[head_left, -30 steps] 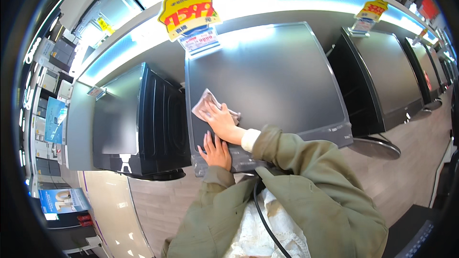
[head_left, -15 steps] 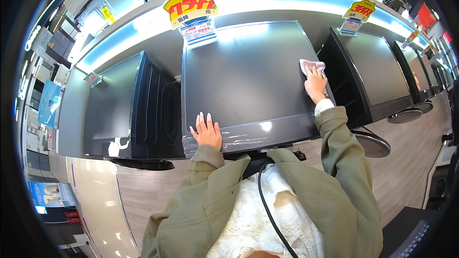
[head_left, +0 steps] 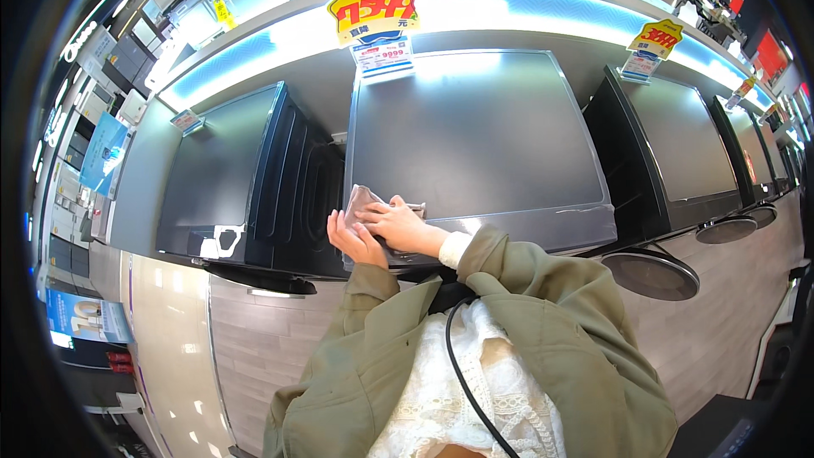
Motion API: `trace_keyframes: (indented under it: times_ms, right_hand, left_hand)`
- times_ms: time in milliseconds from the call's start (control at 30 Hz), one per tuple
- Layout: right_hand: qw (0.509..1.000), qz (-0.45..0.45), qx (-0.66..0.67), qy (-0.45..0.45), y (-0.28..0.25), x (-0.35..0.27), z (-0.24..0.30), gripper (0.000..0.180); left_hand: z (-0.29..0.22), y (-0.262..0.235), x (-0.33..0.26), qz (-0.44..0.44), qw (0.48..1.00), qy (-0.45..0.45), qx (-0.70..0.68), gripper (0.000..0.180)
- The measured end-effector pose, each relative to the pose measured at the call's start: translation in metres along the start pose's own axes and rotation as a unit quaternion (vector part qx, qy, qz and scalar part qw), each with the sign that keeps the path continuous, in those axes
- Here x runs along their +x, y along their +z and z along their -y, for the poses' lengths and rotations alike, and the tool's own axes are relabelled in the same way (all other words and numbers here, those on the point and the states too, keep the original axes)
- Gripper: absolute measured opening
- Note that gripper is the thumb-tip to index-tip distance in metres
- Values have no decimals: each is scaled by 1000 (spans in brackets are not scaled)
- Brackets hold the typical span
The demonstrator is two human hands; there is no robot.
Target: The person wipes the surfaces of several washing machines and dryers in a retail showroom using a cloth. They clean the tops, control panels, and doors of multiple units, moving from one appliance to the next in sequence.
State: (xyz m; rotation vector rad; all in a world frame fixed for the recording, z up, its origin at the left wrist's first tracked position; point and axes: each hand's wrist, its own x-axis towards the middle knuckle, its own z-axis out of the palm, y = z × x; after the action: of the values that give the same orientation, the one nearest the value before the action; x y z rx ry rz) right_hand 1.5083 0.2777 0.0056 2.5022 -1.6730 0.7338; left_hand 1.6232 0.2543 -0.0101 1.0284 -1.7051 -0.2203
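Observation:
A dark grey, flat-topped washing machine (head_left: 475,136) stands right in front of me, with clear plastic film along its front edge. Over its front left corner, my right hand (head_left: 397,225) presses a pinkish-grey cloth (head_left: 362,200) under bent fingers. Close against it on the left, my left hand (head_left: 359,242) has its fingers stretched out beside the cloth's edge. Whether those fingers also grip the cloth is partly hidden.
A similar dark machine (head_left: 220,170) stands to the left across a narrow gap. More machines (head_left: 678,136) line the right, with round doors (head_left: 651,273) swung open. A yellow price sign (head_left: 373,8) rises behind the middle top, before a lit ledge (head_left: 509,4).
My right hand has carried the cloth from the top's right edge to its front left corner. My left hand has shifted slightly to the corner, and both hands now meet there.

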Motion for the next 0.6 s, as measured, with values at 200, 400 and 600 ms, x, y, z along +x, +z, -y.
trace_keyframes:
  times_ms: [200,400,600]
  right_hand:
    - [995,72,-40,61,-77,-87,-45,46]
    - [905,13,-195,378,-171,-272,-103,49]
    - [843,-74,-196,496,-174,-309,-93,53]
  left_hand:
    - [-24,-3,8,63,997,-17,-49,38]
    - [-60,16,1,217,972,89,-15,44]
    - [-81,28,-12,350,927,134,27,45]
